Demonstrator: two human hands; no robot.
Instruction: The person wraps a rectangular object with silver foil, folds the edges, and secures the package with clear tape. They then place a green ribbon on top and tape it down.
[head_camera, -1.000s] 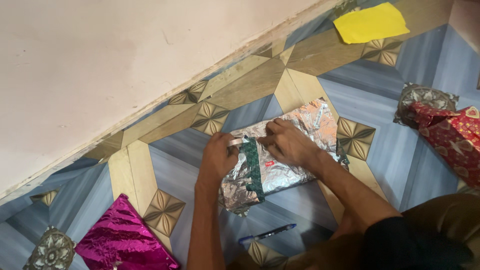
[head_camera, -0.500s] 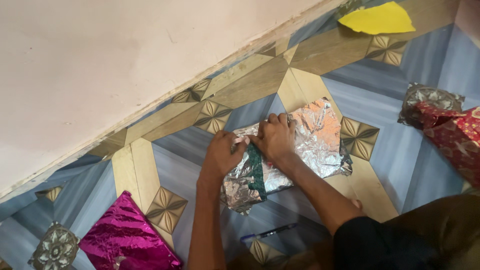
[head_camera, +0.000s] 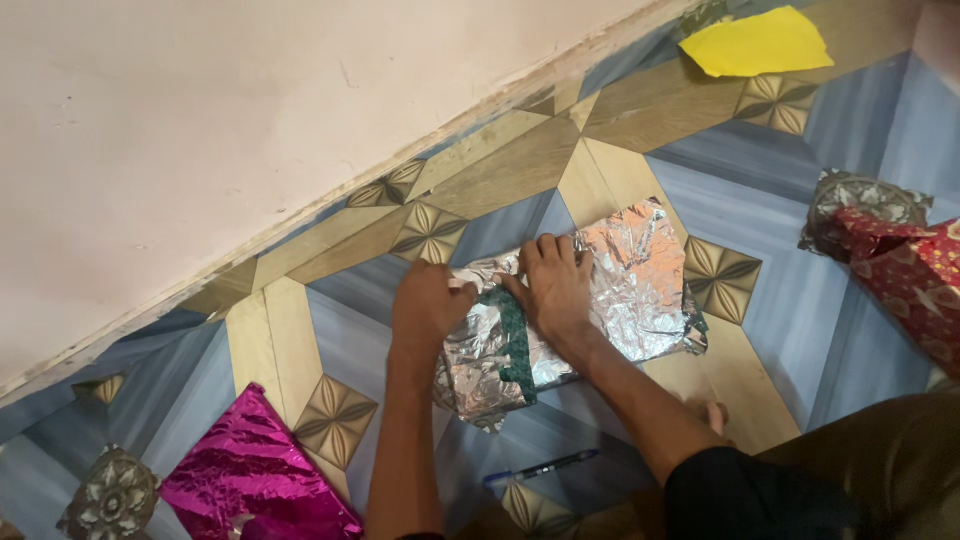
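The silver foil-wrapped parcel lies on the patterned floor at the centre of the frame, its long axis running from lower left to upper right. The right hand presses flat on its middle, fingers together and pointing to the upper left. The left hand grips the parcel's left end, fingers curled onto the foil (a green band shows between the two hands).

A foil-wrapped parcel lies on the floor near the wall, both hands on it: left hand at its left end, right hand beside it. A pen lies before the parcel, a folded foil sheet at the floor's near-left, a paper sheet far right, another wrapped parcel at the right edge.
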